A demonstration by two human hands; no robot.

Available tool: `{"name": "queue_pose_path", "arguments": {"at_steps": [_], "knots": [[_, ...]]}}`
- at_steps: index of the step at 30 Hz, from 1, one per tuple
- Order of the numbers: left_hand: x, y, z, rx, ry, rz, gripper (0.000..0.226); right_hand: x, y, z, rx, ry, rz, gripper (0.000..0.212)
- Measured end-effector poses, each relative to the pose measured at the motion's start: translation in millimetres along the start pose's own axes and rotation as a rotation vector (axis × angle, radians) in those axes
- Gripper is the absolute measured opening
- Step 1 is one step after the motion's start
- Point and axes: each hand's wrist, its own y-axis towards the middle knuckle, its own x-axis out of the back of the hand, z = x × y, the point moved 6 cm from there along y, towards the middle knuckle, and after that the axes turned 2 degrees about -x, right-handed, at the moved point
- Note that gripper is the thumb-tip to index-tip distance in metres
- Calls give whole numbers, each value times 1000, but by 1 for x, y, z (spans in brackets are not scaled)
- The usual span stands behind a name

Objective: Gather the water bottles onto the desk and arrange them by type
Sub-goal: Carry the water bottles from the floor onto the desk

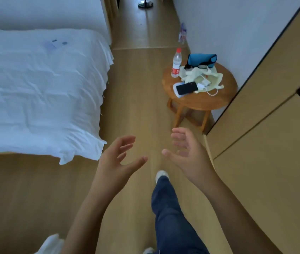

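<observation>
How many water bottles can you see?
2. One bottle with a red cap stands on the round wooden table. Another bottle stands on the floor by the wall, farther back. More may be out of view.

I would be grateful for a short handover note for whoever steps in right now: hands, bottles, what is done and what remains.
Left hand: open, holding nothing, raised in front of the body.
Right hand: open, holding nothing, beside the left.
Bottles: a red-capped water bottle stands upright on the round wooden side table, next to a cloth bag and a phone. A second, blue-labelled bottle stands on the floor against the wall further on; it is blurred.
Done: nothing gathered that this view shows; the desk is not in view.
Left: collect both bottles, carry them to the desk, sort them by type.
</observation>
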Motion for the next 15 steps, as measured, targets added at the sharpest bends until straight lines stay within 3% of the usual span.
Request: {"name": "queue_pose_path", "arguments": {"at_steps": [8, 15], "knots": [[-23, 265, -27, -48, 62, -12, 51, 34, 254, 31, 7, 14, -2, 52], [-19, 438, -33, -18, 55, -15, 49, 41, 429, 62, -25, 18, 37, 52]]}}
